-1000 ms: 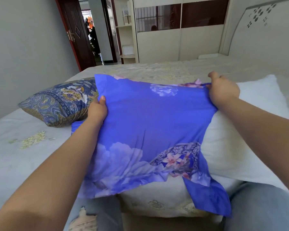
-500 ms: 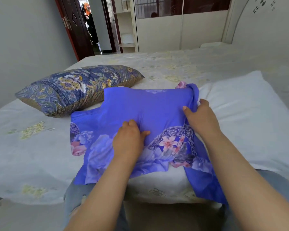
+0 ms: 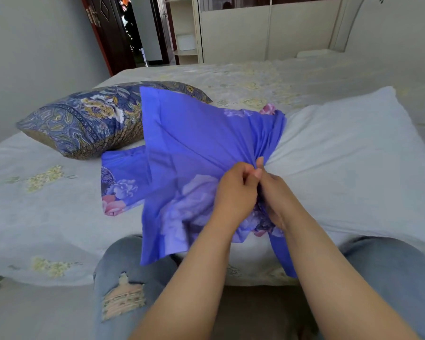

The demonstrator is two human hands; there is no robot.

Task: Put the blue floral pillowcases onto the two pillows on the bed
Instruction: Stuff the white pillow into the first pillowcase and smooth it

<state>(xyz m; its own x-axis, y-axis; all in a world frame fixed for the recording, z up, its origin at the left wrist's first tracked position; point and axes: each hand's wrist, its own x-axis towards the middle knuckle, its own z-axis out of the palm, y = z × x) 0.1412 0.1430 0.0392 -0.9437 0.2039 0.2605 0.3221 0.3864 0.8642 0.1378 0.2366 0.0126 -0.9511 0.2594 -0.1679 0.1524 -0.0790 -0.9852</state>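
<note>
Both hands have come together now, closing in from either side of the case to meet at its middle. Left hand (image 3: 233, 192) and right hand (image 3: 272, 192) sit touching, fingers (image 3: 249, 171) curled and pinching bunched blue cloth, so the case (image 3: 194, 148) fans out in pleats from that one point. That looks like a hunt for the opening, gathering fabric to find the mouth. The case lies draped over the left end of the white pillow (image 3: 341, 163), its near edge hanging off the bed (image 3: 35, 212) onto the person's knees. Nothing is inside it yet, by my read. A second case (image 3: 123, 182) lies flat beneath, just left, with its pink flower showing. Far left rests the paisley pillow (image 3: 84, 123), waiting its turn. Both pillows remain bare of blue floral covers, so the job is early.
</note>
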